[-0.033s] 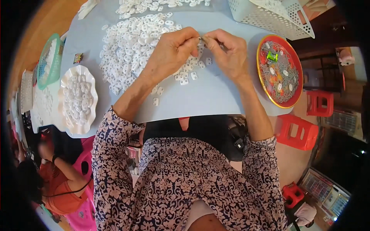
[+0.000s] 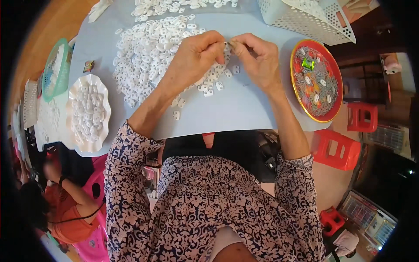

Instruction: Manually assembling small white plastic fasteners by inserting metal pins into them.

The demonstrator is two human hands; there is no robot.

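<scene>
Both hands are raised over the table, their fingertips almost meeting. My left hand (image 2: 198, 54) is closed in a pinch, and a bit of a small white plastic piece (image 2: 226, 43) shows at its fingertips. Facing it, my right hand (image 2: 259, 59) also pinches; something small and greyish shows at its tips, too hidden to name. Beneath and left of my left hand spreads a large pile of white two-holed plastic pieces (image 2: 142, 61). A few loose ones (image 2: 208, 89) lie nearer me. To the right stands a red round tray (image 2: 298, 89) with a gold rim, holding many thin grey metal parts.
On the left, a white scalloped dish (image 2: 104, 118) holds more white pieces, beside a green basket (image 2: 65, 72). A white perforated basket (image 2: 301, 26) stands far right. A small wrapped packet (image 2: 88, 66) lies leftward. Red stools (image 2: 336, 150) stand right; a person in orange (image 2: 72, 214) sits lower left.
</scene>
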